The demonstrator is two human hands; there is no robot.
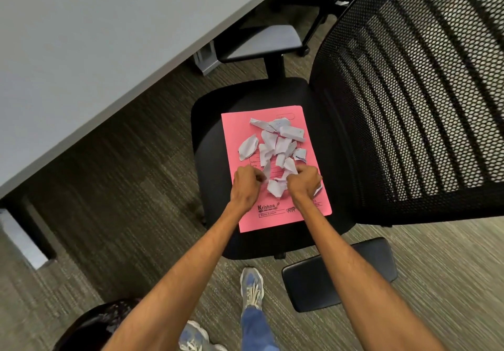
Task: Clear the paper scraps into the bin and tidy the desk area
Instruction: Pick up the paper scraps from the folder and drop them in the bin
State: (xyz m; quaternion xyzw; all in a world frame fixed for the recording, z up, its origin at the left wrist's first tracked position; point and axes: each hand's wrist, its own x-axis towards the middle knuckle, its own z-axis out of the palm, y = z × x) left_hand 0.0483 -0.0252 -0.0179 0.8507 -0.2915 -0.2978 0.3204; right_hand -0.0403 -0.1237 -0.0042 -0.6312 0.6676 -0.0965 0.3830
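Observation:
A pink file folder (pixel 272 217) lies flat on the black seat of an office chair (pixel 210 121). Several torn white paper scraps (pixel 275 143) are heaped on the folder's upper half. My left hand (pixel 246 185) hovers over the folder's near part with fingers curled around a scrap at the pile's near edge. My right hand (pixel 304 181) is beside it, fingers curled around scraps, one of which pokes out at its right side. Another crumpled scrap (pixel 276 188) lies between the two hands.
A grey desk (pixel 95 50) fills the upper left, its leg at the left edge. The chair's mesh backrest (pixel 422 91) rises on the right, with an armrest (pixel 341 274) near my right forearm. A dark round bin (pixel 90 323) sits at the bottom left on the carpet.

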